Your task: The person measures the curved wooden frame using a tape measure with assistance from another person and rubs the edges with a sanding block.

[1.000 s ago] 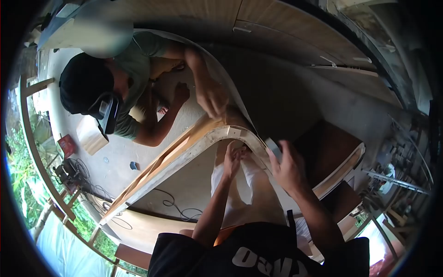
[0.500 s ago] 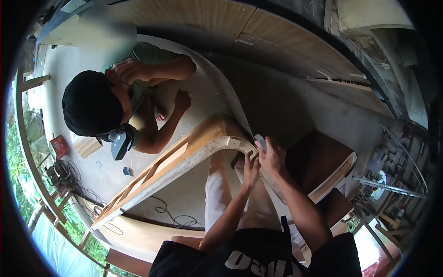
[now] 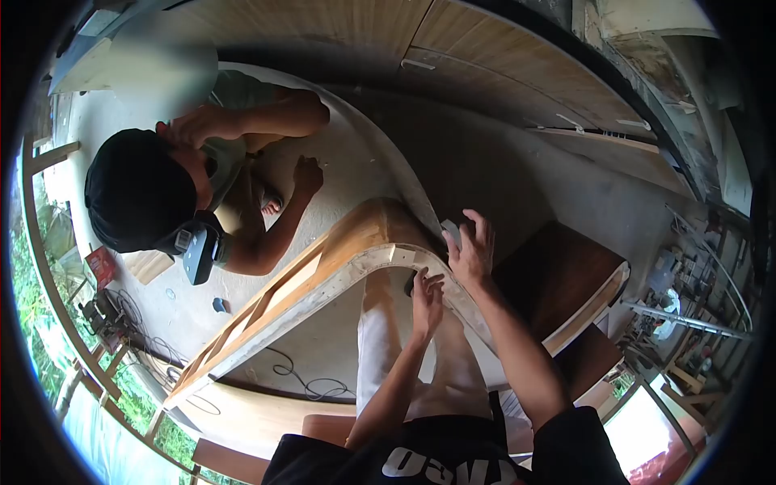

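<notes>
A long curved wooden frame (image 3: 319, 279) with a pale, worn edge bends around in front of my legs. My right hand (image 3: 473, 252) is above the outer side of its bend, holding a small flat grey block (image 3: 450, 234) at the thumb side, some fingers raised. Just inside the bend, my left hand (image 3: 427, 305) has its fingers loosely curled and apart, with nothing in them. Its fingertips are close to the frame's inner edge.
A person in a black cap (image 3: 137, 190) crouches beyond the frame on the left. A dark brown curved panel (image 3: 554, 283) stands at right. Black cable (image 3: 303, 380) lies on the floor. Wooden cabinet panels (image 3: 501, 69) line the back, and clutter (image 3: 675, 307) fills the far right.
My hands have moved apart: the left has come off the frame's edge and dropped slightly, while the right has lifted its fingers, still with the grey block.
</notes>
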`<state>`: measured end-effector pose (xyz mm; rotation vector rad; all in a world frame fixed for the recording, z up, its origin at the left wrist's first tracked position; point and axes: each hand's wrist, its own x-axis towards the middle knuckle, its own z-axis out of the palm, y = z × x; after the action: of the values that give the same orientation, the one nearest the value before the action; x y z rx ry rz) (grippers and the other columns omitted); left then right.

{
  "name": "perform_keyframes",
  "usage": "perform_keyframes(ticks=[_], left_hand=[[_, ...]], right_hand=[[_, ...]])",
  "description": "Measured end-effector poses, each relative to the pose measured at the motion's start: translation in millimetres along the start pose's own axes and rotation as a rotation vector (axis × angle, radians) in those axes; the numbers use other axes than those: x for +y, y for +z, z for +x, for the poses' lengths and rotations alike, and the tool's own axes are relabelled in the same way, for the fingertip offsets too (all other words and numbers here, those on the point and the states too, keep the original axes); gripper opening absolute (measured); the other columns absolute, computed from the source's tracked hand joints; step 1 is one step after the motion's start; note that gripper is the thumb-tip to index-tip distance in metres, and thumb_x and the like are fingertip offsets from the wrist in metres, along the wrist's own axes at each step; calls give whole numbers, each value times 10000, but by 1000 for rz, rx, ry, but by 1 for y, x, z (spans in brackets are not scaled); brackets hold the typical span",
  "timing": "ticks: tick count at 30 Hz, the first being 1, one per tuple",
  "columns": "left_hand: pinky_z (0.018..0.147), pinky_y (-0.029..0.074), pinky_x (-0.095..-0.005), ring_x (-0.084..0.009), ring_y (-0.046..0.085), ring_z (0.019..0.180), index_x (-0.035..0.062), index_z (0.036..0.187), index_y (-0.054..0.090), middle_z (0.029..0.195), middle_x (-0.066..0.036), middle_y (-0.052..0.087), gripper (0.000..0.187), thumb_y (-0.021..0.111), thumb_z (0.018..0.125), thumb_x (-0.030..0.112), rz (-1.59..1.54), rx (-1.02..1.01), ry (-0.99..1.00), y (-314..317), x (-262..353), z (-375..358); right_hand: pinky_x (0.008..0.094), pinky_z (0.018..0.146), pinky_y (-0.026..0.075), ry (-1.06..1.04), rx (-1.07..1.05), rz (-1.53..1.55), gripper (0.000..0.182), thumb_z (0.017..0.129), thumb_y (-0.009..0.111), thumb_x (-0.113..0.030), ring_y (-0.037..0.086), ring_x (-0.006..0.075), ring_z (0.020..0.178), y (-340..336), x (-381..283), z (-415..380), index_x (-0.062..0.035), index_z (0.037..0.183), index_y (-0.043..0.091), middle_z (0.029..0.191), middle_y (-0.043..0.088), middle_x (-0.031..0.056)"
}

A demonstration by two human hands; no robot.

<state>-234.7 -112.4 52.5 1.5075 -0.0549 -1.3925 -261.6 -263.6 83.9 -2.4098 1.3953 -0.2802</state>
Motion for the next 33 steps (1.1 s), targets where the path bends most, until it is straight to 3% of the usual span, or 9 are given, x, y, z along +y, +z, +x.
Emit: perform_keyframes(ticks=[4, 6, 8, 10, 21, 23, 24, 27, 33], left_hand=[[812, 443, -278, -176, 541, 942, 2, 1277, 285, 1103, -144, 540, 442, 408, 855, -42, -12, 21, 40, 9, -3, 2], [883, 413, -310, -207, 507, 1024, -13, 1276, 281, 1166, -149, 491, 439, 425, 862, -22, -190, 49, 124, 18, -1, 2], [926, 389, -323, -222, 477, 1089, -17, 1283, 265, 1193, -169, 460, 431, 417, 881, -5, 79, 27, 214, 7, -8, 1], [920, 397, -308, -217, 485, 1091, -19, 1285, 246, 1187, -170, 467, 422, 401, 893, 8, -68, 33, 77, -6, -15, -3], [836, 431, -277, -158, 553, 929, 52, 1327, 221, 1040, -119, 576, 435, 385, 924, 34, 139, -68, 131, -43, -4, -3], [858, 435, -304, -227, 574, 969, 5, 1313, 209, 1104, -161, 578, 482, 423, 880, 2, 219, -91, 212, -43, 6, 0], [861, 437, -315, -246, 566, 997, 13, 1316, 213, 1138, -170, 558, 489, 414, 871, -10, 265, -98, 223, -41, 9, 2], [896, 422, -359, -312, 516, 1094, 16, 1323, 214, 1232, -207, 481, 526, 423, 843, -33, 491, -93, 280, -29, 20, 4], [951, 348, -428, -396, 429, 1095, 13, 1340, 204, 1292, -157, 434, 587, 470, 817, 17, 799, -222, 398, -10, 10, 6]], right_hand=[[455, 900, 365, -2, -88, 133, 434, 715, 671, -106, 442, 326, 1051, 4, -10, -6, -126, 1130, 545, 1214, 428, 125], [454, 918, 361, -31, -173, 136, 540, 643, 688, -68, 435, 325, 1061, 8, -20, -20, -130, 1155, 529, 1227, 418, 115], [443, 925, 354, -44, -233, 175, 708, 588, 685, -22, 435, 313, 1066, 17, -34, -31, -159, 1244, 457, 1201, 424, 110], [432, 912, 356, -37, -246, 149, 715, 587, 690, -29, 444, 300, 1054, 33, -21, -31, -164, 1248, 454, 1161, 439, 103], [339, 681, 495, 209, -111, 371, 238, 848, 564, -121, 614, 264, 796, -22, -4, -72, -41, 1072, 555, 900, 614, 127], [300, 668, 489, 235, -71, 425, 232, 860, 560, -111, 614, 214, 765, -88, -15, -76, -40, 1080, 542, 875, 616, 120], [351, 689, 490, 314, -114, 524, 229, 825, 592, -100, 605, 334, 821, -123, -22, -80, -21, 1036, 550, 907, 601, 182], [349, 672, 489, 325, -173, 476, 258, 795, 632, -91, 615, 307, 804, -192, -39, -113, 1, 1021, 549, 890, 602, 180], [327, 611, 482, 116, -74, 373, 306, 736, 671, -95, 603, 254, 717, -165, -32, -163, -31, 1015, 562, 818, 596, 113]])
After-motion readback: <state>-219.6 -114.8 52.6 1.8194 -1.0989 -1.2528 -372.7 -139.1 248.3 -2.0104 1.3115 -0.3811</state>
